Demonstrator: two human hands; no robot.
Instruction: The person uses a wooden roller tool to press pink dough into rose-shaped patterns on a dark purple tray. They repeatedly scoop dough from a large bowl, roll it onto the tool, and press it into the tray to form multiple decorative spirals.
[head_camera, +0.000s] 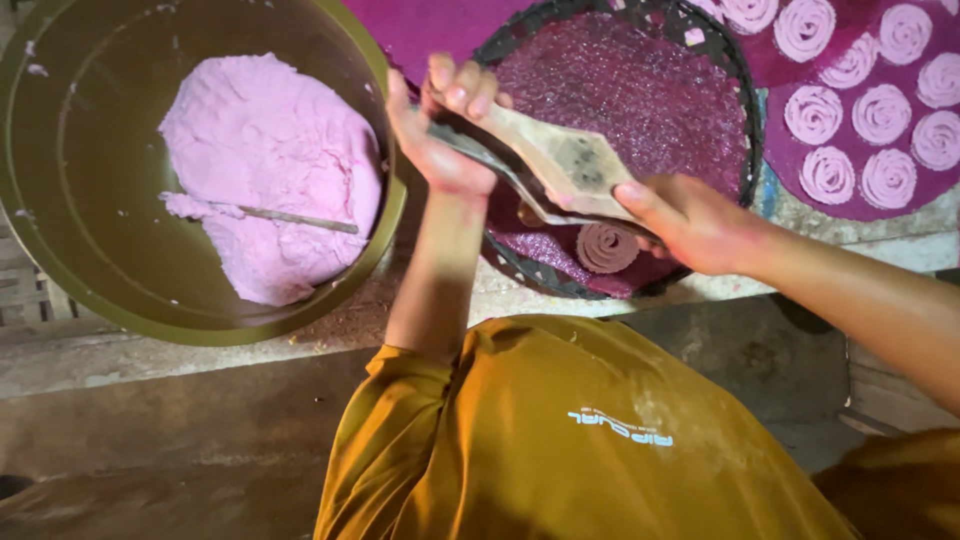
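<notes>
My left hand (440, 135) is closed around one end of a flat wooden paddle (560, 160), with a thin dark blade lying under it. The fingers of my right hand (695, 222) grip the paddle's other end. Both hands hold it just above a round dark woven tray (735, 75) covered with purple cloth. A coiled pink dough spiral (607, 247) lies on that cloth directly below the paddle, near the tray's front rim. My mustard-yellow shirt (560, 430) fills the lower middle of the view.
A large olive-green basin (80, 250) at the left holds a mass of pink dough (265, 160) with a thin stick (295, 218) lying in it. At the top right, several pink spirals (880, 112) sit on a purple sheet. Bare concrete floor (150, 420) lies below.
</notes>
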